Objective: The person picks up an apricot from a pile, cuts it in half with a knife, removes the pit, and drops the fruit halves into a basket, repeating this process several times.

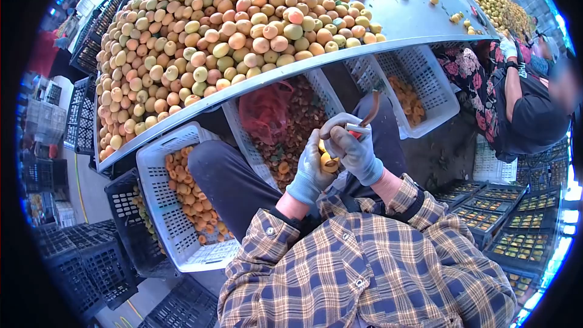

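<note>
My left hand (309, 176), in a pale glove, is closed around a yellow-orange apricot (330, 163), mostly covered by the fingers. Pressed close beside it, my gloved right hand (359, 155) grips a small curved knife (371, 111). Its hooked, brownish blade points up and away from the fruit, and a bit of red and white handle shows at the fist. Both hands are above my lap, between my knees. Just beyond them stands a white crate (331, 94) of brown pits and scraps, with a red net bag (265, 112) lying in it.
A metal-edged table (419, 9) heaped with whole apricots (237, 39) spans the front. White crates with apricot halves stand left (159, 212) and right (446, 88) of my legs. Black crates (124, 197) are at far left. Another person (534, 109) sits at right near trays (522, 243) of fruit.
</note>
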Demonstrator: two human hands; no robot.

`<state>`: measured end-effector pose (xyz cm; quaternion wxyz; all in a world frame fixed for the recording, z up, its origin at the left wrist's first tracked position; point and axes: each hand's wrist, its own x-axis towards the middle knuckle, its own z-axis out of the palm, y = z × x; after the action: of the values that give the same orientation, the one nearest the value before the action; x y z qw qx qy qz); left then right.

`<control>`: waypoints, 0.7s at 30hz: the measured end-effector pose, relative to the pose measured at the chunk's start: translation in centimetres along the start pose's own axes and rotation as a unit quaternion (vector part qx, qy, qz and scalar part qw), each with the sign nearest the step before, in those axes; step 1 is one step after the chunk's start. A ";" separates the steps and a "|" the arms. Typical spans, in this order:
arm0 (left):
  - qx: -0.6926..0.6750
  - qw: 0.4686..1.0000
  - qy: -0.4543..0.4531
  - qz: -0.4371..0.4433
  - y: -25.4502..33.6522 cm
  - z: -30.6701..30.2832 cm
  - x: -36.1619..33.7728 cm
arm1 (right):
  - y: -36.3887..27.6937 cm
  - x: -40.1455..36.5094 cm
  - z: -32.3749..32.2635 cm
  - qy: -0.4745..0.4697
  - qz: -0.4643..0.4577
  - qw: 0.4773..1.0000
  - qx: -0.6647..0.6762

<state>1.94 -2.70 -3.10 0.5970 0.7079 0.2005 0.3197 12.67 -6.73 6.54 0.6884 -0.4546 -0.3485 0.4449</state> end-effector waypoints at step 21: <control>-0.308 0.940 0.017 -0.145 -10.5 2.1 -1.5 | 6.6 -1.2 -0.1 -0.082 -0.163 0.940 -0.290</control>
<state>3.36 -3.00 -13.81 0.8224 0.4472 0.2023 0.2876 10.38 -6.59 0.19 0.5590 -0.5334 -0.5868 0.2423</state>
